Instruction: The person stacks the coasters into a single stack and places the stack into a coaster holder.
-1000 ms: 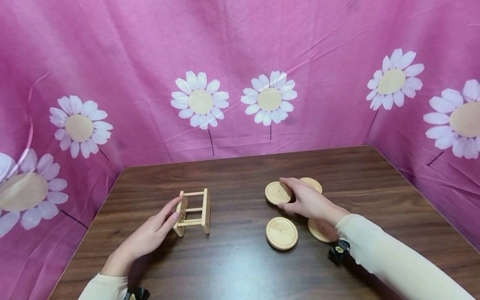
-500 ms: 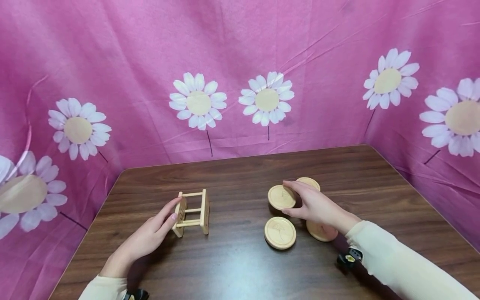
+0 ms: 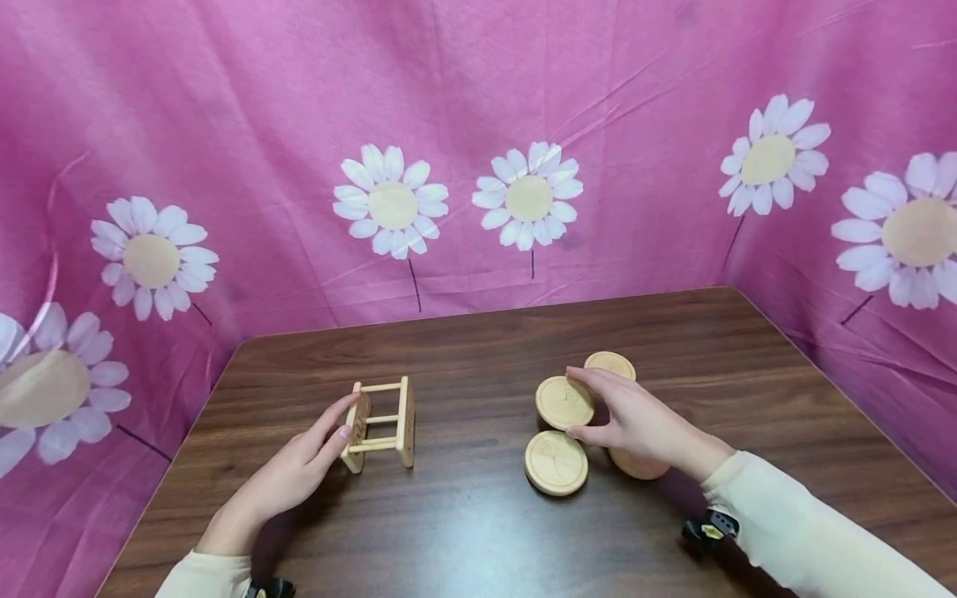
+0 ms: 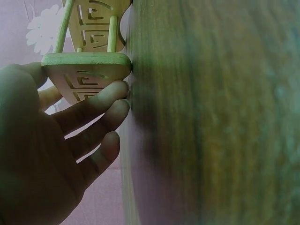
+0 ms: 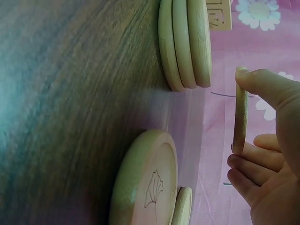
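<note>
My right hand (image 3: 635,419) pinches a round wooden coaster (image 3: 565,403) between thumb and fingers. The right wrist view has this coaster (image 5: 241,112) edge-on, raised off the table. Just nearer to me lies a stack of coasters (image 3: 557,465); from the side the stack (image 5: 185,47) shows three discs. My left hand (image 3: 292,469) rests against the near-left side panel of a small wooden coaster rack (image 3: 404,423), fingers extended and spread. In the left wrist view, fingertips (image 4: 117,89) touch the rack's cut-out panel (image 4: 86,72). No coaster shows between the rack's bars.
Another coaster (image 3: 611,363) lies behind my right hand, and one more (image 3: 639,465) is partly covered by that hand. A leaf drawing marks the nearer one (image 5: 150,183). The dark wood table (image 3: 463,357) ends at a pink flowered cloth (image 3: 463,108).
My right hand has carried the pinched coaster toward me and slightly right, closer to the stack. My left hand stays against the rack. The head view has shifted slightly.
</note>
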Available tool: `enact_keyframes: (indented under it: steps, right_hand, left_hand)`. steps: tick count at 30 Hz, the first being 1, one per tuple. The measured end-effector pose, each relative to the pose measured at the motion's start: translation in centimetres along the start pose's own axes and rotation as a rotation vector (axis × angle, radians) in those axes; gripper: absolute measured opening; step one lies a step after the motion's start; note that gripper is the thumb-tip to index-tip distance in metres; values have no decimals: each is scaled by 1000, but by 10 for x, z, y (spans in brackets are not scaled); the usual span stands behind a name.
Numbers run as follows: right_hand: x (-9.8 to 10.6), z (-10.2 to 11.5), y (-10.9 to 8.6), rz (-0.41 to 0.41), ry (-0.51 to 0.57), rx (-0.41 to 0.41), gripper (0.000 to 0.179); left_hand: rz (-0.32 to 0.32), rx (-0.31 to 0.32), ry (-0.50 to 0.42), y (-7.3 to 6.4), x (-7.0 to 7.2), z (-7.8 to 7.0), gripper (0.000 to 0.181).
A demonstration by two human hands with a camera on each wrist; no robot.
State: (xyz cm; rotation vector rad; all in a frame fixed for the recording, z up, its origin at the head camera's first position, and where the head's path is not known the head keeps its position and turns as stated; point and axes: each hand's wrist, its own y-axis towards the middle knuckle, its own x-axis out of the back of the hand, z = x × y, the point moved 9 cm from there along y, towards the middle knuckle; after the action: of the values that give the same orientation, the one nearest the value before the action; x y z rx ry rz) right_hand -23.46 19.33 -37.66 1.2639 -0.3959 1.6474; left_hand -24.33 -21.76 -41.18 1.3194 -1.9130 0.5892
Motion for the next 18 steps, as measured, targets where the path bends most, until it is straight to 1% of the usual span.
enact_keyframes:
  steps: [3,11,18]
  right_hand:
    - [2,4,-1,-5,-5,15,75]
    - [2,12,-7,-5,-12,46,77]
    - [3,19,-12,-29,-26,73,75]
  left_hand:
    - [-2,-1,-1,0,2,0,52]
    - [4,0,-6,1,0,2,52]
    - [7,5,-7,1,1,2,53]
